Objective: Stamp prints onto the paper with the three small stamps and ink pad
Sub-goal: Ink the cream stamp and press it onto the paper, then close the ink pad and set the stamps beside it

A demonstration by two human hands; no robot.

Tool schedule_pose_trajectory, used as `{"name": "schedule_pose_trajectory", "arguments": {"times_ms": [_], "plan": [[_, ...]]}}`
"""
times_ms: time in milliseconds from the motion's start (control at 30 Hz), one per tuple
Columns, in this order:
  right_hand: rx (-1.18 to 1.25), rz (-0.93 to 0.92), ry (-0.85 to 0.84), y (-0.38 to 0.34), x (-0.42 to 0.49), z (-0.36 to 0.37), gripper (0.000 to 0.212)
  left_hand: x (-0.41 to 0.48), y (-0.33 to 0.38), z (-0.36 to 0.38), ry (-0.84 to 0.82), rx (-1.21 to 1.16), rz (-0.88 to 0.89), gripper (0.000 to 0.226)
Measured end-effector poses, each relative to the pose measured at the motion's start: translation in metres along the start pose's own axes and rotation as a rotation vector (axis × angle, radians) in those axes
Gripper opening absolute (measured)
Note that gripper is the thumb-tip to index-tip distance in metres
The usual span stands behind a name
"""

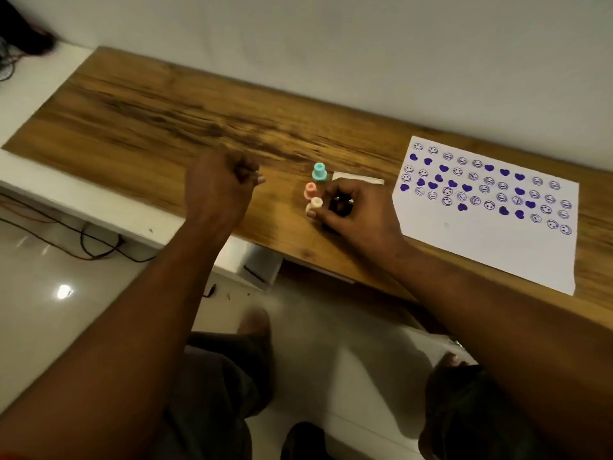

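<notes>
Three small stamps stand in a row on the wooden desk [139, 104]: a teal stamp [319, 172], a pink stamp [310, 190] and a cream stamp [316, 203]. My right hand [356, 214] is curled, and its thumb and forefinger pinch the cream stamp. Under its fingers lies a dark thing, apparently the ink pad [339, 203], mostly hidden. My left hand [220, 184] hovers left of the stamps as a closed fist with nothing visible in it. To the right lies the white paper [481, 250], with several purple smiley and heart prints across its upper part.
A flat white piece [360, 177] lies just behind my right hand. The desk's back edge meets a white wall. A white shelf [109, 217] with cables [99, 247] beneath sits at the left. My knees and the tiled floor are below the front edge.
</notes>
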State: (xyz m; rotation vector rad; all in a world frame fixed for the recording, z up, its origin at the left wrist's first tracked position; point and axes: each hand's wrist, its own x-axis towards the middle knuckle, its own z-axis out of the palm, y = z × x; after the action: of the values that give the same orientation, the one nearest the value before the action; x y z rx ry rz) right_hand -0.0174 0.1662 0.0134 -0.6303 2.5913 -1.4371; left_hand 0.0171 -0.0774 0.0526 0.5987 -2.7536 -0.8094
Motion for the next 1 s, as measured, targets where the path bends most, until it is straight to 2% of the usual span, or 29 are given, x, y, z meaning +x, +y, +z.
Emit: {"name": "schedule_pose_trajectory", "arguments": {"times_ms": [267, 467, 600, 667, 767, 833, 1000], "plan": [[-0.29, -0.137, -0.007, -0.002, 0.002, 0.028, 0.027, 0.0, -0.01, -0.005, -0.024, 0.018, 0.005, 0.012], [-0.31, -0.13, -0.012, -0.001, 0.003, 0.032, 0.03, 0.001, -0.012, 0.0, -0.026, 0.027, -0.005, 0.009], [-0.33, -0.131, -0.033, -0.004, -0.001, 0.025, 0.042, -0.001, -0.007, 0.0, -0.022, 0.022, 0.013, 0.011], [-0.321, -0.138, 0.013, -0.006, 0.0, 0.013, 0.044, -0.005, 0.002, -0.004, -0.021, 0.035, 0.032, 0.011], [-0.325, -0.104, 0.132, 0.0, 0.012, -0.019, 0.035, -0.022, 0.029, -0.01, -0.03, 0.074, 0.139, 0.013], [-0.37, -0.044, 0.146, 0.014, 0.023, -0.043, 0.035, -0.045, 0.055, -0.01, -0.132, 0.086, 0.226, 0.014], [-0.517, 0.027, 0.029, 0.044, 0.038, -0.071, 0.058, -0.112, 0.103, 0.029, -0.684, 0.426, 0.359, 0.037]]}}
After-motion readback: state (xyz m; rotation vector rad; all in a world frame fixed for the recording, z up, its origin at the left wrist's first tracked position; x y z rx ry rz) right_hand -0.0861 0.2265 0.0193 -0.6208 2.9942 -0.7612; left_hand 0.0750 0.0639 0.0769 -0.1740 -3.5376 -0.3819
